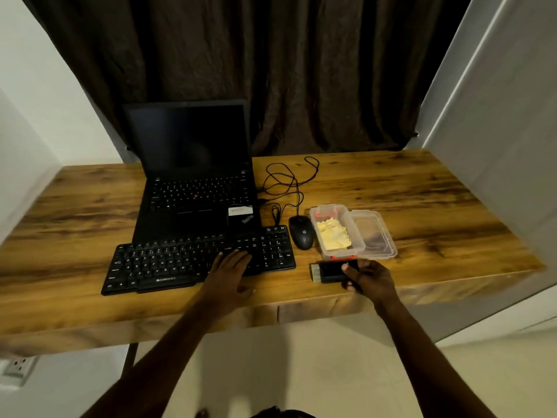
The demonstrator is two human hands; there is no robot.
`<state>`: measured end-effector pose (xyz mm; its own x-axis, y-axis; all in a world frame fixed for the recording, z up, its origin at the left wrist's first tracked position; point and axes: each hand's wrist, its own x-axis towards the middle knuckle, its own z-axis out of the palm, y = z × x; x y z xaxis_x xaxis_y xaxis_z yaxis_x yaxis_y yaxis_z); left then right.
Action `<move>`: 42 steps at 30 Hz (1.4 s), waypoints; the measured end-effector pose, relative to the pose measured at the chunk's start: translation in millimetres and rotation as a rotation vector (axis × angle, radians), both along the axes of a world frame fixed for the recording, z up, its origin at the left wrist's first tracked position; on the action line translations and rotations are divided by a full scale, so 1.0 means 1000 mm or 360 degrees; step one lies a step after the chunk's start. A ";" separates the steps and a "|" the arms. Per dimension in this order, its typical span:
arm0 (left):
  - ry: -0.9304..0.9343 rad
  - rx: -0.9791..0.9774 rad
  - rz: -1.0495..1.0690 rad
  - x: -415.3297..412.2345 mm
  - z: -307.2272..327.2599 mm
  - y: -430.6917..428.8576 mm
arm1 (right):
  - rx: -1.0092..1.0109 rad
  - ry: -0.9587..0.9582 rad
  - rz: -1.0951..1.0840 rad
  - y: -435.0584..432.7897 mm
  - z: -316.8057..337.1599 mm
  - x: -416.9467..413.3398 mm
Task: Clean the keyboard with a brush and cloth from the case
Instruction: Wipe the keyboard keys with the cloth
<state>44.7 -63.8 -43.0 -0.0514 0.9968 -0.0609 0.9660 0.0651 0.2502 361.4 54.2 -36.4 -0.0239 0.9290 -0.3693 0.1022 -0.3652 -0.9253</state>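
A black keyboard [168, 263] lies near the front of the wooden table [422, 191]. My left hand [232, 273] rests flat on its right-middle keys, fingers straight. To its right, my right hand [367, 279] grips a black brush [330, 271] just above the table; its pale bristles point left. Behind the brush stands a clear plastic case [327, 218] with red latches, open, with a yellow cloth [333, 235] inside. Its clear lid [376, 236] lies beside it on the right.
A black laptop [196, 176] stands open behind the keyboard. A black mouse [301, 232] sits between keyboard and case, with its tangled cable [289, 179] further back. A dark curtain hangs behind the table; white walls flank both sides.
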 end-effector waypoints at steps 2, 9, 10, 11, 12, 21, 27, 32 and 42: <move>-0.0033 0.0035 0.0008 0.004 -0.003 0.000 | 0.0082 -0.0079 0.0021 0.000 0.000 0.000; -0.0036 0.0082 0.0063 0.002 -0.001 0.002 | 0.0360 -0.0216 0.0041 -0.003 -0.006 0.000; -0.0052 0.0081 0.0073 0.002 -0.001 0.001 | 0.0377 -0.0254 0.0041 -0.004 -0.008 0.001; -0.0064 0.0082 0.0077 0.001 -0.001 0.001 | 0.0385 -0.0276 0.0040 -0.005 -0.008 0.002; -0.0072 0.0080 0.0078 0.000 -0.001 0.001 | 0.0389 -0.0281 0.0034 -0.006 -0.009 0.002; -0.0140 0.0093 0.0060 -0.003 0.002 -0.003 | 0.1126 -0.1237 -0.0075 0.024 0.025 -0.011; -0.0099 0.0013 -0.0022 -0.011 0.004 -0.005 | 0.0893 -0.1607 0.0587 0.083 0.042 -0.047; -0.0015 -0.0024 -0.0086 -0.021 0.000 -0.006 | 0.0545 -0.1954 0.1139 0.105 0.042 -0.066; -0.0025 -0.0003 -0.0059 -0.036 -0.007 -0.014 | 0.0697 -0.2239 0.1314 0.106 0.037 -0.069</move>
